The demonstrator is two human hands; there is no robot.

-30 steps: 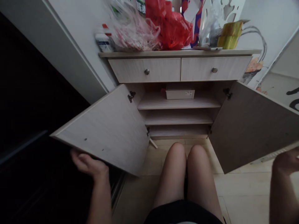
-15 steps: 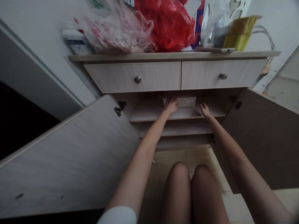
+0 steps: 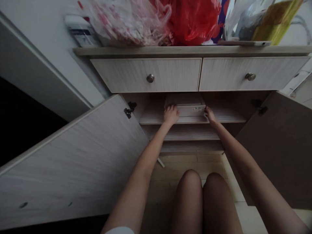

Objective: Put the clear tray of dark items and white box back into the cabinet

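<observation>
A white box (image 3: 188,110) with a small label on its front lies on the top shelf (image 3: 152,115) inside the cabinet. My left hand (image 3: 171,114) grips its front left corner, fingers over the top edge and thumb on the front face. At the right end of the box, my right hand (image 3: 210,115) holds the side, its fingers partly hidden behind the corner. The rear of the box sits in shadow beneath the drawers.
Open doors flank me, the left door (image 3: 80,162) and the right door (image 3: 280,152). Above are two shut drawers with round knobs (image 3: 150,78). The cabinet top carries a red plastic bag (image 3: 195,22), a pinkish clear bag (image 3: 131,26) and a white bottle (image 3: 83,32).
The box has come forward toward the shelf's front edge. My left hand has shifted left to its corner, and my right hand has closed in on its right side. The view has moved nearer.
</observation>
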